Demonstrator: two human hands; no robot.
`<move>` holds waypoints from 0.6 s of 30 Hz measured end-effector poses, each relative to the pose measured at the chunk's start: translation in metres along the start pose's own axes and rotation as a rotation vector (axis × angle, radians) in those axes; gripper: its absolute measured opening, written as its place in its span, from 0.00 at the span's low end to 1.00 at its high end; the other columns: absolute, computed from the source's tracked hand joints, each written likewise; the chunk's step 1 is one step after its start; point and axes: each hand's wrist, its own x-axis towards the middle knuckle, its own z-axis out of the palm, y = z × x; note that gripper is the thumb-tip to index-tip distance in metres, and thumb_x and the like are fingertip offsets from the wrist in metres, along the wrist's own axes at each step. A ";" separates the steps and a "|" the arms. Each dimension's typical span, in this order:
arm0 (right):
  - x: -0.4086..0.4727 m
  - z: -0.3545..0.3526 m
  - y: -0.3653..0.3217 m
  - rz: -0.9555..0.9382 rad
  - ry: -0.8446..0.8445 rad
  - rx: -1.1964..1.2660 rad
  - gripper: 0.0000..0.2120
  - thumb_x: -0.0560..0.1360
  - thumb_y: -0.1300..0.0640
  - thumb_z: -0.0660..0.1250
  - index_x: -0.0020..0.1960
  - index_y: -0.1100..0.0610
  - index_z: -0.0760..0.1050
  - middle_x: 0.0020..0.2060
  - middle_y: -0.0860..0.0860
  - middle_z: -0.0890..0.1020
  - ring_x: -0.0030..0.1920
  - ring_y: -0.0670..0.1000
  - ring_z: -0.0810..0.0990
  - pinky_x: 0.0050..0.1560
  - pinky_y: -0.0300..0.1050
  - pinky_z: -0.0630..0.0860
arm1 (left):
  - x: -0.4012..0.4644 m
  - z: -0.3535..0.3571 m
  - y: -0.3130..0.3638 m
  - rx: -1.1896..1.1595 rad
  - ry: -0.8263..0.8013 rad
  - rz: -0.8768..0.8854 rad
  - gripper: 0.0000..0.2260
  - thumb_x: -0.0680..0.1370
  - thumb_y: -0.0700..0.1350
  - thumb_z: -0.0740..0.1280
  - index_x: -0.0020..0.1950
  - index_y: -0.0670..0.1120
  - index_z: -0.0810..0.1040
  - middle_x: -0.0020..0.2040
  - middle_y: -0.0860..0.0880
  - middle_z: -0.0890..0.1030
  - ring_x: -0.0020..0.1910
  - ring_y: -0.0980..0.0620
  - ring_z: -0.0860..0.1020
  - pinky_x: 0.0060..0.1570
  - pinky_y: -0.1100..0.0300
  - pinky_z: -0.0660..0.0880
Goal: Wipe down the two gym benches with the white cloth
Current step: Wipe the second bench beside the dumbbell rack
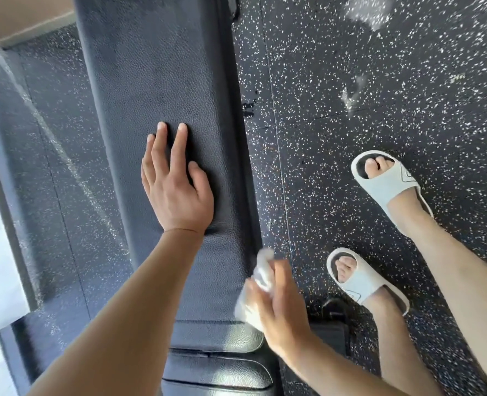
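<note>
Cloth (258, 284) bunched in the right hand (276, 312) at the bench's (156, 81) near right edge.
Left hand (173, 184) lies flat, fingers spread, on the padding; cloth looks soft and light, easiest gripped as a wad.

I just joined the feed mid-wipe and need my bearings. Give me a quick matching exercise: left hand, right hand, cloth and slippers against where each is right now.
Things:
1. left hand
2. right hand
3. cloth
4. slippers

Places:
A. on the speckled floor
B. flat on the bench pad
C. bunched in a hand
D. at the bench's right edge, gripping

Pairs: 1-B, 2-D, 3-C, 4-A
</note>
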 end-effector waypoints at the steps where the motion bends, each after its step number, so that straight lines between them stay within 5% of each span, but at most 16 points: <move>1: 0.026 0.000 -0.014 -0.047 0.012 0.080 0.16 0.82 0.37 0.61 0.55 0.49 0.66 0.39 0.45 0.71 0.34 0.45 0.72 0.35 0.43 0.68 | 0.000 0.000 -0.001 0.004 0.003 -0.004 0.26 0.82 0.45 0.59 0.81 0.51 0.69 0.83 0.47 0.66 0.82 0.42 0.63 0.81 0.45 0.58; 3: 0.094 -0.004 -0.047 -0.119 0.053 0.218 0.13 0.84 0.46 0.64 0.53 0.54 0.65 0.41 0.48 0.70 0.35 0.47 0.72 0.35 0.44 0.68 | 0.000 0.000 -0.001 -0.001 0.000 -0.012 0.26 0.82 0.45 0.59 0.81 0.52 0.69 0.83 0.47 0.65 0.82 0.43 0.62 0.81 0.45 0.58; 6: 0.181 -0.011 -0.089 -0.092 0.225 0.003 0.12 0.84 0.44 0.63 0.56 0.52 0.67 0.48 0.49 0.75 0.45 0.50 0.75 0.43 0.49 0.72 | 0.001 -0.002 0.000 -0.016 -0.003 -0.021 0.26 0.81 0.44 0.60 0.81 0.52 0.69 0.83 0.47 0.65 0.82 0.43 0.62 0.81 0.45 0.57; 12: 0.133 -0.008 -0.056 -0.157 0.157 0.042 0.11 0.84 0.44 0.64 0.57 0.51 0.67 0.47 0.52 0.74 0.45 0.55 0.75 0.44 0.56 0.75 | 0.001 -0.003 0.002 -0.025 -0.005 -0.018 0.26 0.81 0.44 0.60 0.81 0.51 0.70 0.82 0.46 0.66 0.82 0.42 0.62 0.81 0.46 0.57; 15: 0.067 -0.004 -0.020 -0.125 0.046 0.048 0.11 0.83 0.39 0.62 0.56 0.44 0.65 0.43 0.50 0.72 0.38 0.52 0.74 0.35 0.47 0.72 | 0.003 -0.002 0.000 -0.020 -0.009 -0.008 0.26 0.81 0.44 0.60 0.81 0.51 0.70 0.82 0.46 0.66 0.82 0.42 0.63 0.81 0.47 0.57; 18: 0.022 -0.003 0.003 -0.153 0.001 -0.037 0.07 0.84 0.39 0.57 0.60 0.38 0.63 0.45 0.43 0.71 0.39 0.44 0.74 0.38 0.33 0.68 | 0.003 -0.001 -0.002 -0.017 -0.021 -0.010 0.26 0.81 0.45 0.60 0.81 0.51 0.69 0.83 0.46 0.65 0.82 0.42 0.62 0.81 0.46 0.57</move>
